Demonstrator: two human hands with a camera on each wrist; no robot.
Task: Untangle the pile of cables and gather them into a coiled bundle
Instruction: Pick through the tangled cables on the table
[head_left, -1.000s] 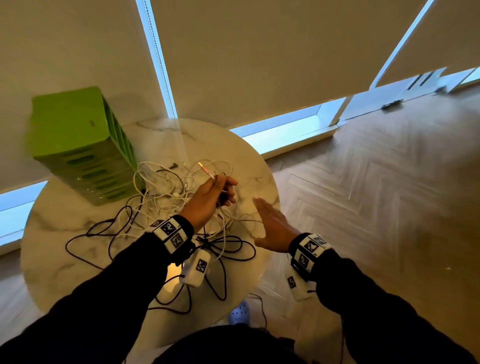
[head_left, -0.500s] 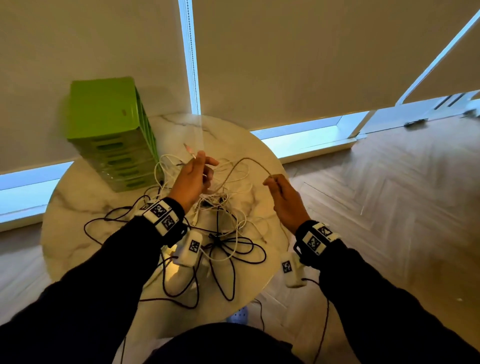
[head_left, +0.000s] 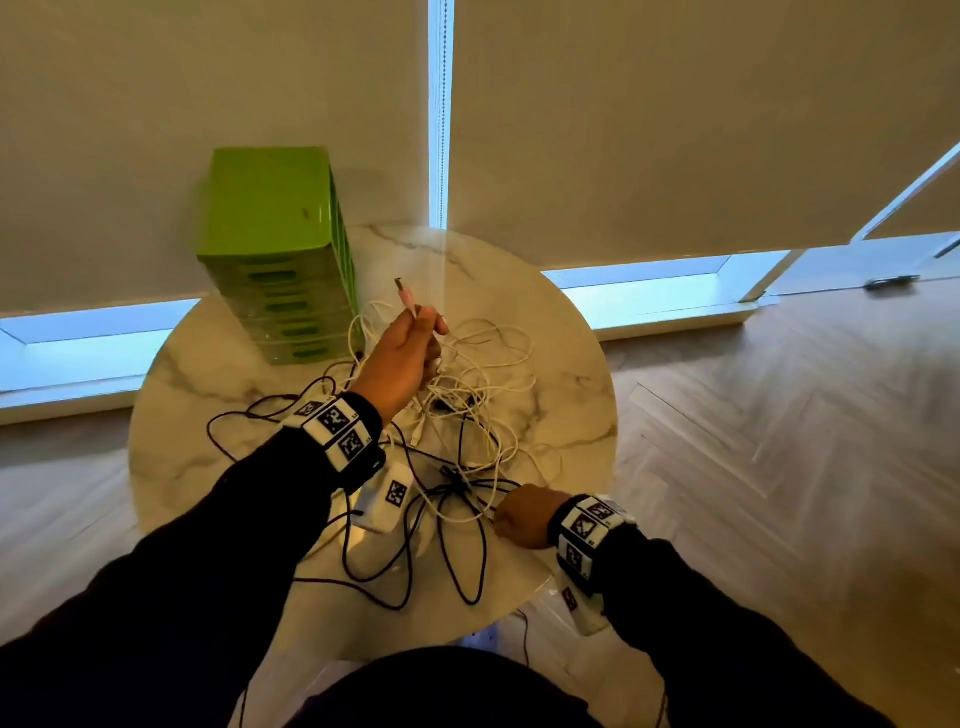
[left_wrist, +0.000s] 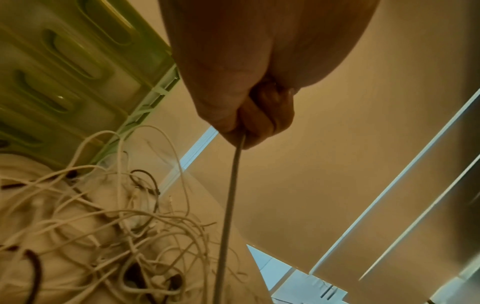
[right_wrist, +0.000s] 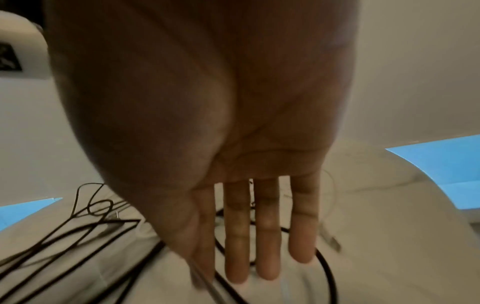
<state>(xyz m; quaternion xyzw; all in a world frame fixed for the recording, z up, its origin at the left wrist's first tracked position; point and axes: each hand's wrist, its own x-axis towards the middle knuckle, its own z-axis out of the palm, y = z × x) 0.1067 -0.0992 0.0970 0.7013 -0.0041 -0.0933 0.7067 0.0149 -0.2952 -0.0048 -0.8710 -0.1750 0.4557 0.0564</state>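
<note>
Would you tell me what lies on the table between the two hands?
In the head view, tangled white cables and black cables lie between the left hand and right hand.

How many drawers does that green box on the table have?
5 on the face the head view shows: the green box has slotted drawer fronts stacked one above another, top down to the bottom by the tabletop. Blur may hide another.

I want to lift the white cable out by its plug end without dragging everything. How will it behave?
Probably floppy: the white cable hangs limp from the left hand. It likely snags, since it runs down into the tangled pile. It looks light, so pulling may drag neighbouring loops across the marble table.
</note>
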